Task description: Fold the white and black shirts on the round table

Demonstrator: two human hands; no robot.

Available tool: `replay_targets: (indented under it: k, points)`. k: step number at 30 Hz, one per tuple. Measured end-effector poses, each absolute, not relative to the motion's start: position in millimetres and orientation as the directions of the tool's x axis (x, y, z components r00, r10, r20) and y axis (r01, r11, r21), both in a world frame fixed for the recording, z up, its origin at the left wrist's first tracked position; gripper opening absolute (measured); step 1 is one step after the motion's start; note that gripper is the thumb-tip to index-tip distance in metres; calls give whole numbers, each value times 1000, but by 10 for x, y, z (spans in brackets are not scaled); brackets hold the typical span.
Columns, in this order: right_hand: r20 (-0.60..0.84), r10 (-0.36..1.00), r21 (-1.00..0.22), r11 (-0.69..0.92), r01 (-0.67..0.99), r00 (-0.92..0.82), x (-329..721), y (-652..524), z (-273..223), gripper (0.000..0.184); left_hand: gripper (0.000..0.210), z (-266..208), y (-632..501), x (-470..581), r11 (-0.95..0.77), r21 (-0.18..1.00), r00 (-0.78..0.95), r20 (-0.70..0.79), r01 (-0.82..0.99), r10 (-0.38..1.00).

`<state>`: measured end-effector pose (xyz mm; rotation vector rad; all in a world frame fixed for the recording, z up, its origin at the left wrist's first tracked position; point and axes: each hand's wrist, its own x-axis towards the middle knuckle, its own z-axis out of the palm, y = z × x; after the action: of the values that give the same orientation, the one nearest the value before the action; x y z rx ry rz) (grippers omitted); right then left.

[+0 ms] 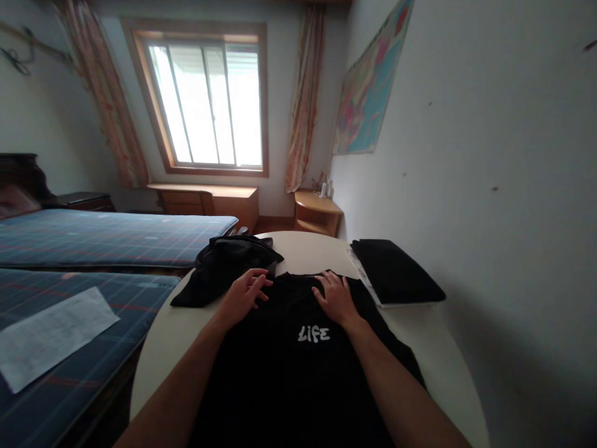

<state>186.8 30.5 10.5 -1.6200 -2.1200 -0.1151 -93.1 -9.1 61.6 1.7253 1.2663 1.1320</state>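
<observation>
A black T-shirt (289, 373) lies spread on the round cream table (153, 361), its collar end toward the far side and white lettering on its chest. My right hand (334, 297) rests flat near the collar, with the fingers spread on the cloth. At the shirt's far left shoulder is my left hand (245, 292), its fingers apart and slightly bent, with nothing visible in them. Whether the left fingertips touch the cloth I cannot tell. Just beyond the left hand sits a crumpled heap of black cloth (228, 258).
A folded black garment (396, 270) lies on papers at the table's right, near the white wall (504, 249). To the left stand beds with blue plaid mattresses (107, 239), one bearing a sheet of paper (56, 333). A wooden desk (233, 199) and corner shelf (319, 208) are beyond.
</observation>
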Motion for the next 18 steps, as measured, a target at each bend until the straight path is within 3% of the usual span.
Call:
replay_targets:
  k: [2,7,12,18]
  points:
    - [459,850,-196,380,904,-257,1837,266,171,35,41,571,-59,-968,-232,879,68,224,417,972]
    - [430,718,-193,665,721,-547,1585,19,425,21,25,395,46,-1135,-164,648,5,241,744,971]
    - [339,462,-118,885,450,-820,1234,-301,511,46,28,311,78,-1169,-142,613,43,175,778,984]
    - [281,349,49,925,376,-894,1053,-401,445,23,27,293,73,-1170,-117,608,43,135,785,990]
